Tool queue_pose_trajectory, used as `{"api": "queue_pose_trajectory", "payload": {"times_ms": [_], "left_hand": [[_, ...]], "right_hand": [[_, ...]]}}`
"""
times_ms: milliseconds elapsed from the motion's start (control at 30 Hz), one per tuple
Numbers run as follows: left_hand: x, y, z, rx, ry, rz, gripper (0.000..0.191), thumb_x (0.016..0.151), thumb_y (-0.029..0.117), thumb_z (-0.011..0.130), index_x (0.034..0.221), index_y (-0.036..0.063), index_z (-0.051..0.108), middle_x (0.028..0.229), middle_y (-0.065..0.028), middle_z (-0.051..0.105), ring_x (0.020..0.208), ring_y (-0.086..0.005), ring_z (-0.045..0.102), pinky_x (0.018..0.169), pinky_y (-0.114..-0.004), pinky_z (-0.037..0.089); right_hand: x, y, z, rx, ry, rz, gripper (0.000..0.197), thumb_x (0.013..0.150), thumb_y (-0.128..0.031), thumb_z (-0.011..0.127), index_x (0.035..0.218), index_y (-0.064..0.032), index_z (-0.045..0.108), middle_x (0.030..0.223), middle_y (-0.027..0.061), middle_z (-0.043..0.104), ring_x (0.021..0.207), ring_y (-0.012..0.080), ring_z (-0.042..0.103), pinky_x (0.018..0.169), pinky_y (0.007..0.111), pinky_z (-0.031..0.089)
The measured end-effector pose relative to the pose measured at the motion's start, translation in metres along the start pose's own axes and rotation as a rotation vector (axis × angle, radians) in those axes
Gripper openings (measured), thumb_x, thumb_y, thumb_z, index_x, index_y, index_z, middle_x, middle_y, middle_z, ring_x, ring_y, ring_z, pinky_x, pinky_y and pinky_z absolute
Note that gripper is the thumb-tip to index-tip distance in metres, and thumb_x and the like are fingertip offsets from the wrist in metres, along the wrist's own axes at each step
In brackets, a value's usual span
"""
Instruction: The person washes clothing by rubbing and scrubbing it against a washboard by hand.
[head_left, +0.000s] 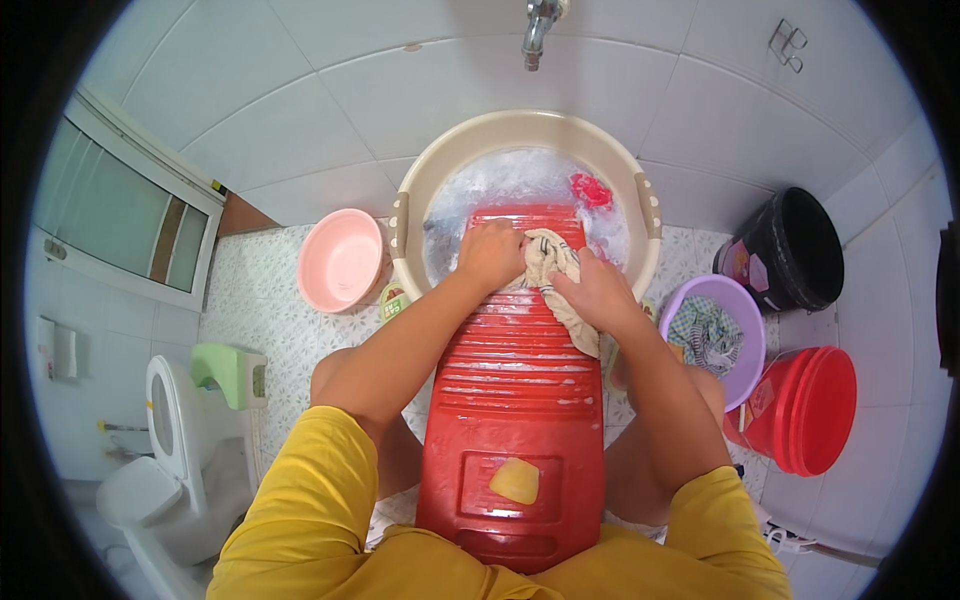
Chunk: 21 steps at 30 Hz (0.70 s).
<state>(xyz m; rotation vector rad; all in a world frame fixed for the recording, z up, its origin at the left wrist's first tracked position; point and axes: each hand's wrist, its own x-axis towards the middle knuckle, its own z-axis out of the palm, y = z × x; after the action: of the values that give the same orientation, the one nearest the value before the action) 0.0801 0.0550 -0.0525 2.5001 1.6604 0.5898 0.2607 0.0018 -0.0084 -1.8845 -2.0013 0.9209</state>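
Observation:
A red plastic washboard (517, 390) slopes from my lap into a beige plastic basin (525, 124) of sudsy water. On its upper ridges lies a bunched beige cloth (551, 262) with dark stripes. My left hand (491, 255) grips the cloth's left side in a fist. At the right, my right hand (596, 292) holds the cloth with the thumb on top, and a twisted end hangs down beside it. A yellow bar of soap (515, 481) rests in the board's lower recess. Something bright red (591, 191) floats in the suds near the basin's right wall.
Left of the basin is a pink basin (341, 260); a green stool (229, 371) and a toilet (172, 427) stand farther left. At right are a purple basin (754, 341) holding checked cloth, a black bucket (810, 247) and a red bucket (821, 412). A metal tap (535, 37) juts out above.

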Motion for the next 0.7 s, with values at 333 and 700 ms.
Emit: {"api": "queue_pose_trajectory", "payload": {"times_ms": [333,700], "left_hand": [[-0.030,-0.052,-0.049,-1.175,0.029,-0.488,0.025,0.086,0.021,0.062,0.072,0.0011,0.062,0.075,-0.0050,0.056,0.073,-0.0121,0.052,0.069,-0.026,0.041],[-0.041,-0.030,-0.074,-0.335,-0.298,0.159,0.021,0.065,0.008,0.066,0.086,0.0104,0.065,0.092,-0.0150,0.062,0.092,-0.0340,0.057,0.079,-0.042,0.044]], "right_hand": [[0.004,0.035,-0.004,0.410,0.080,-0.008,0.044,0.071,-0.029,0.075,0.100,-0.0001,0.060,0.089,0.0164,0.067,0.083,0.0270,0.064,0.077,0.034,0.048],[-0.029,0.008,0.012,0.139,0.346,-0.398,0.049,0.080,-0.013,0.066,0.124,-0.0050,0.046,0.111,0.0162,0.057,0.102,0.0290,0.057,0.089,0.034,0.043]]}}
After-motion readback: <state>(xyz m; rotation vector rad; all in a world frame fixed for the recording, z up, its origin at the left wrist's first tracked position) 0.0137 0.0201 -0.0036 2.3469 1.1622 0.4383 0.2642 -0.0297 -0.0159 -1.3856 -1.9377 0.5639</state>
